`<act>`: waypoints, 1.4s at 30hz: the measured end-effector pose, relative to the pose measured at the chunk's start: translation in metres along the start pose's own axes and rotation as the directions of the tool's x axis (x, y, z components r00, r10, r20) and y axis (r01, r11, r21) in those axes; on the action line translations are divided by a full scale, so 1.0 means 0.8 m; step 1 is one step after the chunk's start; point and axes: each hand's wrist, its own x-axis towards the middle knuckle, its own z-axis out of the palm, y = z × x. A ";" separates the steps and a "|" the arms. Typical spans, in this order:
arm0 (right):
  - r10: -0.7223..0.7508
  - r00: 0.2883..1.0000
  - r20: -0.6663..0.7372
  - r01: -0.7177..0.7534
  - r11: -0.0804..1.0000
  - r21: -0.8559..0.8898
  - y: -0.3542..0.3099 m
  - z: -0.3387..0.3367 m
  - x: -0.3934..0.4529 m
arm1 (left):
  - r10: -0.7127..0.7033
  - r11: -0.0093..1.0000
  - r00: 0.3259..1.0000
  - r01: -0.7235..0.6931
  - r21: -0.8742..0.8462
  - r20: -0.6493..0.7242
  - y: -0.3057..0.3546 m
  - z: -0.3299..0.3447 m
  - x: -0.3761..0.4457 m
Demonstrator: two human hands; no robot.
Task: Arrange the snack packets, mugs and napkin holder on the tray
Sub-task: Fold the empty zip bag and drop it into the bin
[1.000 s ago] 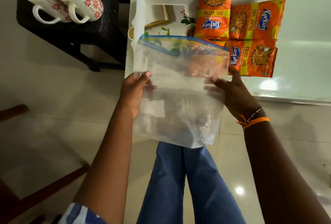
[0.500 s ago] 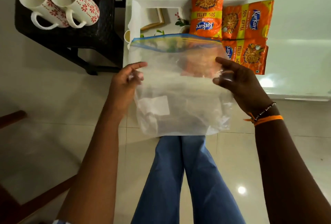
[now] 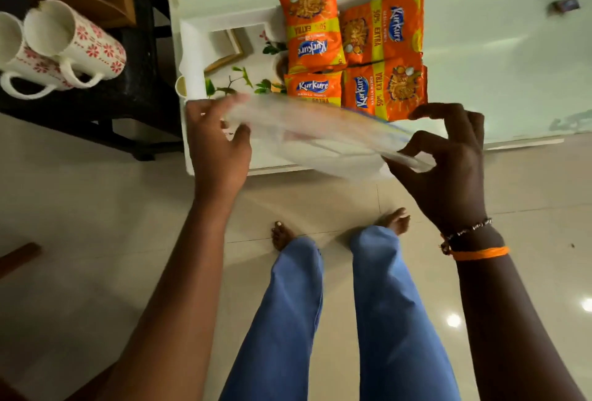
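Several orange snack packets lie on the right half of a white tray with a leaf print. A clear zip bag with a blue seal is held flat over the tray's near edge. My left hand pinches its left side and my right hand pinches its right end. Two white mugs with red flowers stand on a black side table to the left. Behind them is a wooden napkin holder with white napkins.
The tray rests on a pale green glass table whose near edge runs just beyond my hands. A small dark object lies at the table's far right. My legs and bare feet stand on a glossy tiled floor.
The zip bag has gone from hanging upright in front of me to lying flat and lower over the tray's near edge. Both hands moved forward and apart with it.
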 end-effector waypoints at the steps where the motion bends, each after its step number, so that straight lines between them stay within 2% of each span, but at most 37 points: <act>1: -0.032 0.997 -0.064 0.034 0.999 0.021 0.001 -0.003 -0.004 | -0.112 0.988 0.993 0.108 -0.107 -0.032 0.012 0.007 -0.004; 2: -0.058 0.991 -0.123 0.061 0.998 0.021 0.001 -0.005 -0.009 | -0.246 0.943 0.968 0.248 -0.222 0.036 0.023 0.012 -0.009; 3: -0.088 0.982 -0.167 0.090 0.996 0.003 0.000 -0.005 -0.014 | -0.342 0.863 0.918 0.392 -0.319 0.202 0.035 0.018 -0.016; 4: -0.130 0.973 -0.189 0.127 0.992 -0.028 -0.003 -0.004 -0.021 | -0.360 0.774 0.836 0.516 -0.368 0.415 0.046 0.025 -0.026; 5: -0.178 0.967 -0.182 0.171 0.984 -0.055 -0.003 -0.003 -0.029 | -0.310 0.700 0.731 0.608 -0.374 0.608 0.059 0.035 -0.039; 6: -0.228 0.962 -0.148 0.219 0.973 -0.075 -0.002 -0.002 -0.037 | -0.242 0.645 0.646 0.665 -0.378 0.723 0.072 0.048 -0.051; 7: -0.267 0.959 -0.092 0.260 0.962 -0.082 0.000 -0.001 -0.045 | -0.189 0.590 0.618 0.693 -0.415 0.763 0.084 0.064 -0.063; 9: -0.307 0.951 0.034 0.309 0.948 -0.073 0.008 -0.004 -0.060 | -0.191 0.505 0.671 0.693 -0.515 0.716 0.098 0.101 -0.076; 10: -0.302 0.949 0.092 0.307 0.950 -0.053 0.017 -0.009 -0.065 | -0.236 0.504 0.697 0.683 -0.528 0.677 0.106 0.119 -0.079; 12: -0.216 0.963 0.161 0.214 0.976 0.029 0.040 -0.029 -0.070 | -0.285 0.543 0.702 0.680 -0.493 0.653 0.116 0.150 -0.077; 15: 0.103 0.995 0.000 -0.101 0.973 0.208 0.082 -0.065 -0.061 | -0.218 0.636 0.708 0.625 -0.453 0.672 0.127 0.189 -0.072; 17: 0.347 0.930 -0.117 -0.313 0.919 0.239 0.123 -0.082 -0.049 | -0.147 0.642 0.667 0.626 -0.443 0.731 0.141 0.212 -0.071; 18: 0.477 0.875 -0.081 -0.439 0.854 0.278 0.146 -0.088 -0.042 | -0.095 0.643 0.632 0.629 -0.437 0.769 0.148 0.223 -0.071; 19: 0.599 0.800 0.044 -0.575 0.743 0.342 0.167 -0.093 -0.036 | -0.037 0.642 0.587 0.634 -0.431 0.809 0.155 0.231 -0.071; 20: 0.671 0.709 0.215 -0.686 0.588 0.428 0.191 -0.100 -0.031 | 0.014 0.648 0.535 0.638 -0.415 0.845 0.164 0.243 -0.073; 21: 0.656 0.641 0.398 -0.748 0.418 0.515 0.214 -0.108 -0.029 | 0.047 0.655 0.483 0.646 -0.392 0.874 0.172 0.257 -0.075; 22: 0.572 0.600 0.560 -0.776 0.245 0.582 0.235 -0.115 -0.028 | 0.071 0.662 0.432 0.654 -0.367 0.899 0.180 0.270 -0.077; 23: 0.477 0.584 0.657 -0.782 0.113 0.613 0.255 -0.121 -0.028 | 0.085 0.669 0.385 0.661 -0.339 0.919 0.189 0.283 -0.078; 25: 0.377 0.604 0.702 -0.753 -0.017 0.657 0.290 -0.132 -0.035 | 0.080 0.689 0.302 0.672 -0.272 0.950 0.203 0.309 -0.078; 27: 0.374 0.621 0.689 -0.723 -0.065 0.687 0.314 -0.142 -0.042 | 0.061 0.724 0.241 0.658 -0.209 0.969 0.220 0.335 -0.079; 29: 0.420 0.622 0.660 -0.669 -0.153 0.728 0.352 -0.165 -0.050 | -0.017 0.761 0.195 0.638 -0.114 0.981 0.250 0.375 -0.092; 31: 0.457 0.621 0.637 -0.668 -0.116 0.735 0.364 -0.172 -0.047 | -0.038 0.801 0.247 0.587 -0.118 0.968 0.253 0.394 -0.091; 32: 0.481 0.630 0.609 -0.691 -0.009 0.723 0.379 -0.178 -0.050 | -0.027 0.816 0.250 0.565 -0.123 0.968 0.259 0.408 -0.095; 33: 0.507 0.630 0.588 -0.737 0.153 0.658 0.392 -0.183 -0.054 | -0.004 0.822 0.241 0.553 -0.134 0.970 0.265 0.422 -0.100; 35: 0.573 0.599 0.559 -0.798 0.372 0.474 0.420 -0.185 -0.062 | 0.037 0.830 0.259 0.529 -0.174 0.965 0.277 0.442 -0.113; 37: 0.608 0.619 0.498 -0.785 0.457 0.418 0.441 -0.194 -0.069 | -0.038 0.837 0.328 0.526 -0.149 0.944 0.292 0.465 -0.124; 38: 0.610 0.636 0.474 -0.766 0.419 0.488 0.442 -0.200 -0.067 | -0.108 0.818 0.334 0.565 -0.108 0.936 0.299 0.473 -0.128; 39: 0.616 0.664 0.423 -0.724 0.387 0.571 0.440 -0.205 -0.060 | -0.179 0.777 0.305 0.627 -0.056 0.935 0.305 0.476 -0.130; 40: 0.651 0.685 0.328 -0.673 0.393 0.626 0.441 -0.214 -0.052 | -0.218 0.729 0.236 0.685 -0.003 0.947 0.313 0.480 -0.129; 42: 0.648 0.749 0.137 -0.585 0.550 0.596 0.442 -0.225 -0.037 | -0.218 0.684 0.069 0.723 0.102 0.973 0.323 0.482 -0.118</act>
